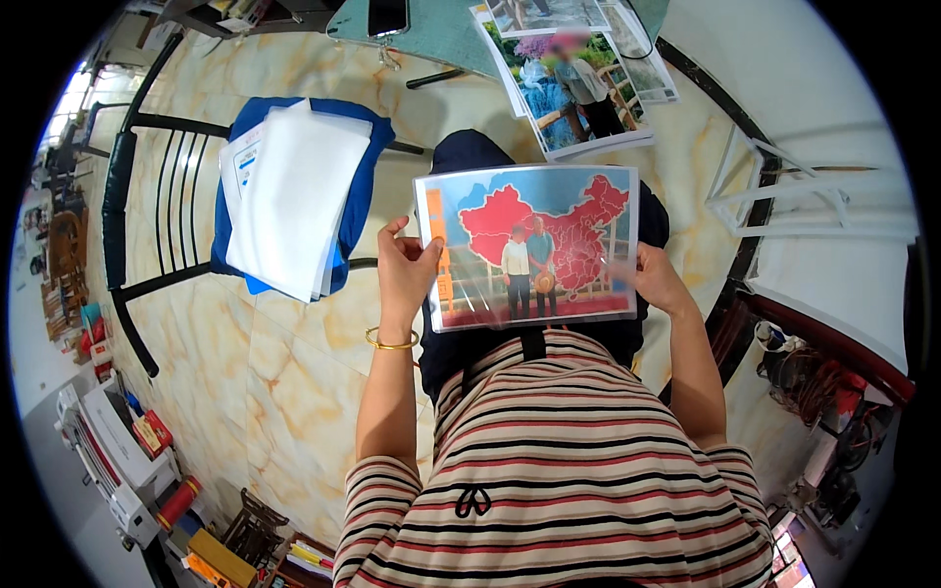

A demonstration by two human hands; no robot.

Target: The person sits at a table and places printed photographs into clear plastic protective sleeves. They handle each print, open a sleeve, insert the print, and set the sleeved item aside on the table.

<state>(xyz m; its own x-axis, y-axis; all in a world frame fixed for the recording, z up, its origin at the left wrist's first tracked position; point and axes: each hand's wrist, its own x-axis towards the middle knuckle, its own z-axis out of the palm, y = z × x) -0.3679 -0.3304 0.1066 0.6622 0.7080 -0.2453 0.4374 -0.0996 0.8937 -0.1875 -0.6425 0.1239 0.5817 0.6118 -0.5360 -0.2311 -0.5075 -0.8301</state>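
Observation:
A large photo print (529, 245) in a clear glossy sleeve or laminate lies level over my lap. It pictures two people standing before a red map on a blue wall. My left hand (404, 269) grips its left edge, thumb on top and fingers beneath. At the right edge, my right hand (659, 276) pinches the print, with part of its fingers hidden. Beyond my knees, a stack of similar photo prints (578, 93) rests on the green table (451, 39), its near end jutting over the edge.
To the left stands a black metal chair (176, 196) with a blue cushion (372, 132), bearing white sheets (299, 196). A phone (388, 17) lies on the table. A white rack (784, 196) stands at the right. A white machine (113, 461), perhaps a laminator, sits at lower left.

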